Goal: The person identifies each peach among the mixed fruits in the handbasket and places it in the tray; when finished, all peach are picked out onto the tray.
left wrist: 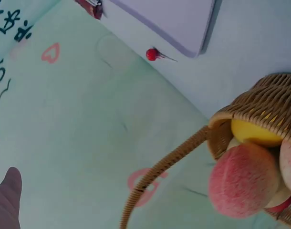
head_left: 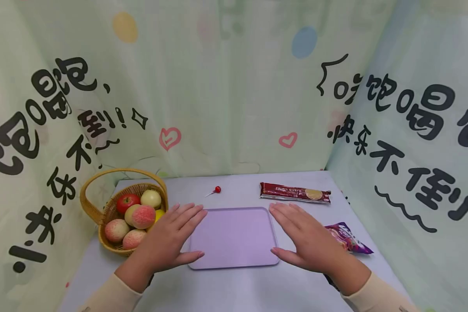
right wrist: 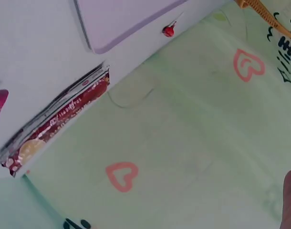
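In the head view my left hand [head_left: 169,240] is held up with straight fingers, over the left edge of a light purple tray [head_left: 234,238]. Opposite it, my right hand [head_left: 306,238] has its fingers extended near the tray's right edge. Neither hand holds anything. A wicker basket [head_left: 86,203] with red apple, peaches and other fruit stands left of the left hand, which overlaps its right side. Partly behind the right hand lies a purple snack bag [head_left: 349,238]. A long dark red biscuit packet [head_left: 294,193] lies beyond it, and a red lollipop [head_left: 217,189] lies behind the tray.
Everything stands on a white table [head_left: 218,290]. Pale green curtain [head_left: 234,86] with black lettering and hearts encloses its back and both sides. The basket's tall handle [left wrist: 164,167] arches above its rim.
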Demonstrator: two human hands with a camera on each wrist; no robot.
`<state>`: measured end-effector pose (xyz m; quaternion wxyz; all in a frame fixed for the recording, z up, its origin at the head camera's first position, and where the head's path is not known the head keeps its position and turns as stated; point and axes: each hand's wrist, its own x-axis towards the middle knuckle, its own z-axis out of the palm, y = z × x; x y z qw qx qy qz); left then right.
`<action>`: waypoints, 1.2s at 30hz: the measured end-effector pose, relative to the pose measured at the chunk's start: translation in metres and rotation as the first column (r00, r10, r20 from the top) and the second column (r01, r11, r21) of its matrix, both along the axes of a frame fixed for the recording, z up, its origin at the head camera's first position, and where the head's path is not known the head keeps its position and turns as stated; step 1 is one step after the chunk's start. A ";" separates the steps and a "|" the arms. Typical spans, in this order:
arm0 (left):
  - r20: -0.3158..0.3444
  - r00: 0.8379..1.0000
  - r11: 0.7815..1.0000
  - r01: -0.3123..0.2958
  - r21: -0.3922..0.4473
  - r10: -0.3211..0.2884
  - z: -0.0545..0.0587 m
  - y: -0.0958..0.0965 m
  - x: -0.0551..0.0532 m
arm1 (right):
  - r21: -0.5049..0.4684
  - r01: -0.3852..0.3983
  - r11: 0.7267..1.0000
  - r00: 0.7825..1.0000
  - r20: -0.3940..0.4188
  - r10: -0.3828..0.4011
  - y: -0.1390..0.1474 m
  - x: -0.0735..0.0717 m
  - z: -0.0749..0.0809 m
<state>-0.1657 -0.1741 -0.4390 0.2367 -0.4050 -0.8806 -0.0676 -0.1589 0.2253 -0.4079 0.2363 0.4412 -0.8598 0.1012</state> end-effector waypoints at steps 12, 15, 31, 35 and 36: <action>0.141 0.967 0.958 -0.236 0.165 0.214 -0.018 -0.018 -0.016 | -0.225 0.347 0.910 0.892 0.378 -0.247 0.003 -0.023 -0.055; 0.185 0.948 0.933 -0.294 0.206 0.258 -0.021 -0.025 -0.020 | -0.223 0.412 0.883 0.852 0.439 -0.286 0.004 -0.029 -0.070; 0.418 0.825 0.805 -0.518 0.287 0.382 -0.035 -0.060 -0.039 | -0.069 0.664 0.744 0.512 0.767 -0.386 0.009 -0.056 -0.142; 0.482 0.771 0.776 -0.578 0.254 0.416 -0.038 -0.069 -0.041 | -0.030 0.692 0.721 0.442 0.807 -0.391 0.006 -0.055 -0.153; 0.503 0.755 0.768 -0.592 0.245 0.422 -0.039 -0.071 -0.042 | -0.028 0.697 0.716 0.429 0.816 -0.386 0.004 -0.055 -0.156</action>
